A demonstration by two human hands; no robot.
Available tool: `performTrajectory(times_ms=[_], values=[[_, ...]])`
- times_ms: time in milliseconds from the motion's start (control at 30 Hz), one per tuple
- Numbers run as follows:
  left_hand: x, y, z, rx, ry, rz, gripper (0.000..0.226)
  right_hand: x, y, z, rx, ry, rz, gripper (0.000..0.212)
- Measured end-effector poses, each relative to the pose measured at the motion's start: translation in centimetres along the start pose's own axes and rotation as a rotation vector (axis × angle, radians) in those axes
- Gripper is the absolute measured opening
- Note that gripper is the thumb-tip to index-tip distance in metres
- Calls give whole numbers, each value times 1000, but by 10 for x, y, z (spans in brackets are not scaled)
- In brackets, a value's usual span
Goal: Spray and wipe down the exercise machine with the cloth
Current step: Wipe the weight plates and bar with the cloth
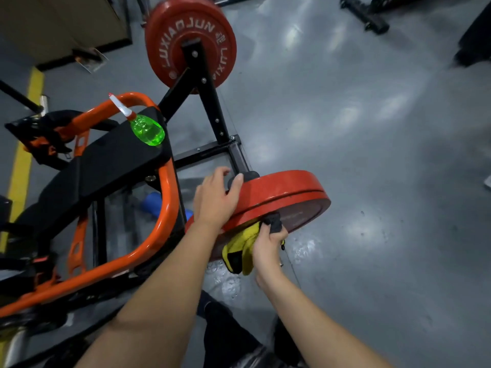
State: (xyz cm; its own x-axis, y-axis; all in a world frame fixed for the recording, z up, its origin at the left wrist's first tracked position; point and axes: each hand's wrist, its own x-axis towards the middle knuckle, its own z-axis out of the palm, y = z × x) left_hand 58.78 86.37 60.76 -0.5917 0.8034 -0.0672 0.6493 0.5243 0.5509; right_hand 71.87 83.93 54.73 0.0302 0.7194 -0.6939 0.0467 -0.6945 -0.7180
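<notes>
Head view. Bracing red weight plate (287,192) with left hand (216,197), grip curling round the black hub. Holding yellow cloth (240,251) in right hand (268,244), grip closing tight on it, pressing it against the plate's lower face. Noting green spray bottle (147,130) resting on black pad (106,166) of the exercise machine, beside orange frame (167,208), well apart from both hands.

Forearms (164,288) bare to frame edge; left hand (216,200), right hand (268,245) bare; black trousers (225,330) below.
</notes>
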Motion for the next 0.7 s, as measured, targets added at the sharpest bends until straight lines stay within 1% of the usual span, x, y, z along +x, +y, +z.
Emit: performTrajectory(times_ms=[33, 67, 133, 167, 300, 400, 500, 567, 700], values=[[1, 18, 10, -19, -8, -41, 48, 0, 0, -1, 17, -13, -25, 41], [-1, 31, 21, 31, -17, -52, 47, 0, -1, -3, 53, -15, -64, 43], [-7, 41, 39, 227, -10, -9, 49, 1, -4, -8, 118, 30, -113, 47], [-7, 40, 42, 270, -6, -7, 50, 8, -8, -12, 135, 79, -120, 46], [1, 37, 42, 270, -25, -33, 47, 43, -34, -37, 164, 315, -131, 42], [0, 36, 42, 250, -23, -33, 47, 63, -47, -44, 231, 384, -116, 41], [1, 34, 40, 253, -25, -27, 48, 60, -50, -35, 208, 433, -88, 46], [2, 34, 39, 258, -26, -28, 48, 44, -46, -26, 191, 413, -94, 50], [2, 30, 39, 237, -31, -28, 50, 3, -21, -11, 149, 176, -140, 51]])
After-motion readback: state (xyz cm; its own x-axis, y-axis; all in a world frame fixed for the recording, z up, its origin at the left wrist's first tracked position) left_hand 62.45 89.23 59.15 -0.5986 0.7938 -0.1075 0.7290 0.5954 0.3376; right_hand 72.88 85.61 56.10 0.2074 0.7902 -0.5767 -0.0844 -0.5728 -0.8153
